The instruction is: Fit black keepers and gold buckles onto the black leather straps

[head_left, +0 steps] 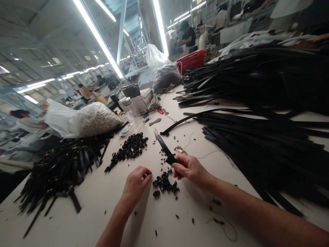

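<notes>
My right hand [189, 167] grips a short black strap [164, 145] near its lower end, and a metal buckle [179, 149] shows just above the fingers. The strap points up and to the left. To its left, my left hand [138, 178] is closed in a pinch over the table, with a small dark piece at the fingertips, too small to name. Between and just below the hands lies a small pile of black rings [164, 182]. A larger pile of black rings [131, 147] sits further up and left.
Black straps with buckles [69, 168] heap at the left beside a filled plastic bag [99, 118]. Long black straps [257, 137] cover the right side. A clear jar [130, 105], a white box [141, 99] and a red crate [191, 61] stand behind. Small black bits dot the table [102, 228].
</notes>
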Demonstrator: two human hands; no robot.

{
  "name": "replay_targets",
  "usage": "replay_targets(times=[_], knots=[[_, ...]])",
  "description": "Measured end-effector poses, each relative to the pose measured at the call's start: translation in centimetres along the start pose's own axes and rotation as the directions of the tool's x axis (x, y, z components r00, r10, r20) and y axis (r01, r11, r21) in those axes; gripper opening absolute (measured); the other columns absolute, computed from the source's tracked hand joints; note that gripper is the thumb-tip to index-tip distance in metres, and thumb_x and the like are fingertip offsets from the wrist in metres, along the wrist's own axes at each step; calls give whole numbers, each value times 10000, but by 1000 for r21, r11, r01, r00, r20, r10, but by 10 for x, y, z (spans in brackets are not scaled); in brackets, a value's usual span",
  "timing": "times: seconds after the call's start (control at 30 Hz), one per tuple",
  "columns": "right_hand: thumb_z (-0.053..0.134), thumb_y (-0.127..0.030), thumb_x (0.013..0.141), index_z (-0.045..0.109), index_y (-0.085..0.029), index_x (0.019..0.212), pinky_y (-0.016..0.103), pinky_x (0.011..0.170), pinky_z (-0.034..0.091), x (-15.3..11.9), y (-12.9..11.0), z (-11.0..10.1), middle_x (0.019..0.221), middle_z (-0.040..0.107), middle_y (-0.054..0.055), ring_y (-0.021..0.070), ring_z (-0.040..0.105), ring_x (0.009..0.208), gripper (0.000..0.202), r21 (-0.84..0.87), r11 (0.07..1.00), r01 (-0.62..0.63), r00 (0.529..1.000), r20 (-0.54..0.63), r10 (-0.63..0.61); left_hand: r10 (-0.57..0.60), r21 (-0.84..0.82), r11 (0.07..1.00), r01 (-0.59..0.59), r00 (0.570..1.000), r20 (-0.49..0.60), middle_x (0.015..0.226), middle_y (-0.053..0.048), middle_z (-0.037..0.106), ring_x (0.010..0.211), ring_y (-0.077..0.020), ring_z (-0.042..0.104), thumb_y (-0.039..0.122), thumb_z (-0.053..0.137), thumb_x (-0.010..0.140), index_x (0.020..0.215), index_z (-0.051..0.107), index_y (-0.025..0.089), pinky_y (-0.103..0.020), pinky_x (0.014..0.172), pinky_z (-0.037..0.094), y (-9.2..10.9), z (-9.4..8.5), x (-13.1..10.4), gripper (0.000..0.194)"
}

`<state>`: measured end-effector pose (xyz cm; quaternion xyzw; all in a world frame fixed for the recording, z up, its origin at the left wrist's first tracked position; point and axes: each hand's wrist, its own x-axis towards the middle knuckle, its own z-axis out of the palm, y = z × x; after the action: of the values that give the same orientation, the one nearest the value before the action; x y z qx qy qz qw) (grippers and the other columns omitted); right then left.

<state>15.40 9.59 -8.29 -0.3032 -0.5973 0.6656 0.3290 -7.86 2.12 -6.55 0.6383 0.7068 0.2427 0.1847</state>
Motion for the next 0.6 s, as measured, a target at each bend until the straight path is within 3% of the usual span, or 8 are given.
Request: replay_targets(times=[0.1, 0.2, 0.27, 0.4, 0.6], knots=[[578, -363, 863, 532, -172, 762, 209, 503, 472, 0, 1, 0, 617, 656, 6, 100, 577, 503, 221, -73, 997, 6, 1000, 11, -5, -102, -298, 950, 96, 995, -4, 691, -20, 622, 612, -169, 561, 312, 688, 766, 742, 667, 188, -277, 608, 439, 9, 6, 3, 128], [557, -346, 878, 550, -167, 789, 209, 493, 471, -1, 1, 1, 613, 657, 10, 106, 580, 496, 200, -120, 992, 35, 999, 15, -33, -202, -694, 688, 210, 975, 95, 701, -18, 641, 660, -159, 609, 367, 768, 725, 786, 659, 168, -243, 633, 477, 26, 13, 8, 236], [544, -350, 890, 567, -164, 810, 208, 494, 477, -1, 1, 1, 616, 657, 12, 109, 588, 502, 204, -156, 986, 66, 998, 12, -64, -226, -827, 508, 240, 964, 141, 766, -30, 667, 717, -151, 631, 359, 818, 689, 786, 660, 156, -216, 658, 492, 39, 20, 13, 275], [528, -382, 915, 585, -160, 837, 206, 499, 492, -1, 3, -1, 623, 657, 13, 112, 605, 511, 242, -191, 976, 99, 994, -18, -104, -235, -924, 304, 232, 958, 164, 826, -44, 678, 762, -136, 625, 334, 867, 649, 745, 664, 140, -174, 647, 493, 55, 35, 19, 297], [528, -393, 926, 589, -156, 843, 210, 502, 504, 2, 5, -3, 617, 643, 10, 114, 603, 514, 259, -143, 983, 113, 992, -32, -118, -183, -936, 279, 217, 968, 170, 712, -19, 635, 649, -99, 560, 317, 841, 698, 749, 665, 137, -171, 625, 472, 53, 50, 16, 256]])
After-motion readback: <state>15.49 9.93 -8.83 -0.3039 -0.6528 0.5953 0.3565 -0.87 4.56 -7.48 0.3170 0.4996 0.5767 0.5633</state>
